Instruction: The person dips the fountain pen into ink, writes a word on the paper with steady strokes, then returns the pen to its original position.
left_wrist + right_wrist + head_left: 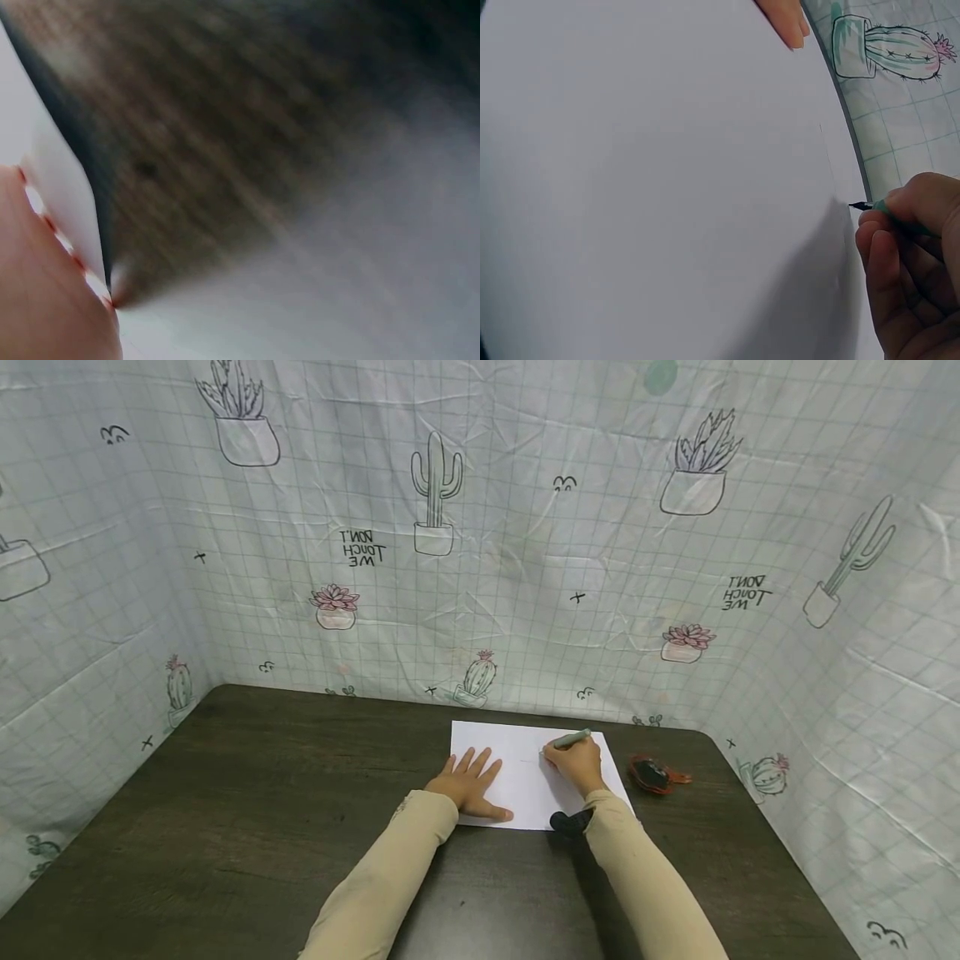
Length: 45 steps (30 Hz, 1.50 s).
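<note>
A white sheet of paper (517,760) lies on the dark wooden table (262,793). My left hand (471,783) rests flat on the sheet's left part, fingers spread and straight. My right hand (576,763) grips a green pen (568,740) over the sheet's right part. In the right wrist view the pen tip (859,205) touches the paper (667,187) near a faint thin line, held by my curled fingers (900,255). A fingertip of the left hand (786,21) shows at the top. The left wrist view is blurred, showing paper edge (67,195) and table (225,135).
A small red and black object (654,774) lies on the table just right of the paper. A black wrist camera (570,822) sits on my right forearm. Cactus-print gridded sheeting (480,527) walls in the table at the back and both sides.
</note>
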Tool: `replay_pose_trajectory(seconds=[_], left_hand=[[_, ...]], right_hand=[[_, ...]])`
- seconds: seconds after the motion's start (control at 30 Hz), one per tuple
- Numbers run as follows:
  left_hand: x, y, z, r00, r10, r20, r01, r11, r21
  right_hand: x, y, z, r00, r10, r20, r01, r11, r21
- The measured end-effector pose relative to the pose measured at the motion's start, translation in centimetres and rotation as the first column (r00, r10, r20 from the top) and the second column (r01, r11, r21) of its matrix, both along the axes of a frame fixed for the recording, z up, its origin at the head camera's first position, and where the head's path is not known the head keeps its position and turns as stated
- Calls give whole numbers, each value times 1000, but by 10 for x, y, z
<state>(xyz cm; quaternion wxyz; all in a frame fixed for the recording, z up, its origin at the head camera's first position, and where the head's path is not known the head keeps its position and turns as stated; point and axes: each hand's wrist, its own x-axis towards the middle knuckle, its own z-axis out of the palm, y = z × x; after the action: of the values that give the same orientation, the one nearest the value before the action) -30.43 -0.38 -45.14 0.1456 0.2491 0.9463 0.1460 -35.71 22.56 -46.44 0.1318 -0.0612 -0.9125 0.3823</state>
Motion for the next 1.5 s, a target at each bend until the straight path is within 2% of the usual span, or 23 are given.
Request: replay_pose_trajectory(seconds=[0.17, 0.2, 0.53, 0.77, 1.1, 1.5], left_hand=[[-23, 3, -35, 1000, 6, -3, -6, 1000, 10], [-24, 4, -37, 1000, 8, -2, -8, 1000, 9], [-26, 4, -37, 1000, -3, 14, 3, 1000, -3], [-27, 3, -39, 1000, -4, 10, 4, 1000, -14], [-23, 3, -30, 1000, -2, 28, 2, 1000, -1], [-26, 3, -33, 999, -6, 35, 6, 1000, -11]], right_hand=[[6, 2, 1, 999, 46, -5, -46, 999, 29], [7, 3, 1, 998, 56, -10, -55, 998, 33], [19, 1, 0, 992, 124, -23, -123, 991, 60], [27, 0, -2, 987, 161, -14, -160, 986, 45], [37, -2, 1, 978, 205, -28, -203, 978, 56], [48, -8, 2, 967, 252, -37, -249, 967, 57]])
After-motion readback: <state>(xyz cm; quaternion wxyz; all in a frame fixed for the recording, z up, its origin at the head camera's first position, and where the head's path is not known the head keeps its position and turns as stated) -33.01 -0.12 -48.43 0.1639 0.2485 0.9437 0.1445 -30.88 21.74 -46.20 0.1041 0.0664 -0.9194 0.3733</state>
